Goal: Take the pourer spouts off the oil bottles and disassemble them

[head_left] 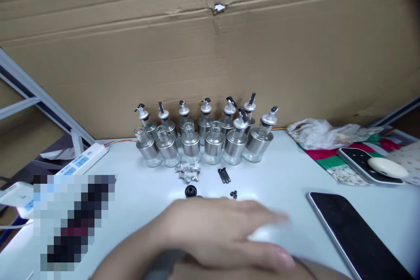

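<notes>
Glass bottles (203, 140) stood in two rows at the back of the counter (282, 170), some with pourers on, some bare-necked. Your left hand (223, 232) hung low over the near edge, blurred, its grip flat and splayed with nothing seen in it. Your right hand (315, 271) sat beneath it at the frame's bottom; I couldn't tell its grip. The black cap (190, 190) and small black rings (233, 194) lay just beyond your knuckles. I judged you were between picks. Those bits would call for a fine pinch.
</notes>
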### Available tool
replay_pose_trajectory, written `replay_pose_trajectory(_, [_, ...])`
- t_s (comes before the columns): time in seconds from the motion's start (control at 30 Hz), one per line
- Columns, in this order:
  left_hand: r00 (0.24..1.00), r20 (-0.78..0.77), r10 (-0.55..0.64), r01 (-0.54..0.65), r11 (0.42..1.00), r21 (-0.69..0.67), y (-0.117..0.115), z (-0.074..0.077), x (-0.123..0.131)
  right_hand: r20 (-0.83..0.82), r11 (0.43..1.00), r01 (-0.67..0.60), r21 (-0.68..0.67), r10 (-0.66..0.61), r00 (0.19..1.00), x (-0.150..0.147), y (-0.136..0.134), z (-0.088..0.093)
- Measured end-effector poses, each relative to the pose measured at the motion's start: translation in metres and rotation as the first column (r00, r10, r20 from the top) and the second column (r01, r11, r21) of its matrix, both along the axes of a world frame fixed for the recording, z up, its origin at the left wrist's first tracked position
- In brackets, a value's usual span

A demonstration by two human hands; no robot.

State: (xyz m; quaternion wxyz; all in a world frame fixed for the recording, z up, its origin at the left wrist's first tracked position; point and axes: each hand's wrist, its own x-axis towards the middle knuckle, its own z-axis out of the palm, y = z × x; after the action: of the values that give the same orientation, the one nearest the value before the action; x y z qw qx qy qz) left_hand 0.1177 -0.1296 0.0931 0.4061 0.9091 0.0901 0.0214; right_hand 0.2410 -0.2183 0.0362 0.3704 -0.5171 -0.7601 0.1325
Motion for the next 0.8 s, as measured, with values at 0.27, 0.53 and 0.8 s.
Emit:
replay_pose_trajectory(0.27, [0.934,-0.118,-0.337,0.339,0.941,-0.005,0.002,-0.012,0.014,-0.011,0.999,0.050,0.005,-0.050,0.999,0.001,-0.021,-0.042])
replay_pose_trajectory(0.53, [0.956,-0.055,-0.289,0.271,0.936,-0.225,0.004,-0.042,0.020,0.014,0.999,0.020,-0.044,-0.019,1.000,-0.007,-0.009,-0.050])
replay_pose_trajectory(0.8, [0.941,-0.031,-0.336,0.307,0.891,-0.335,0.024,-0.019,0.002,0.100,0.952,-0.209,-0.222,0.236,0.967,-0.028,0.016,-0.031])
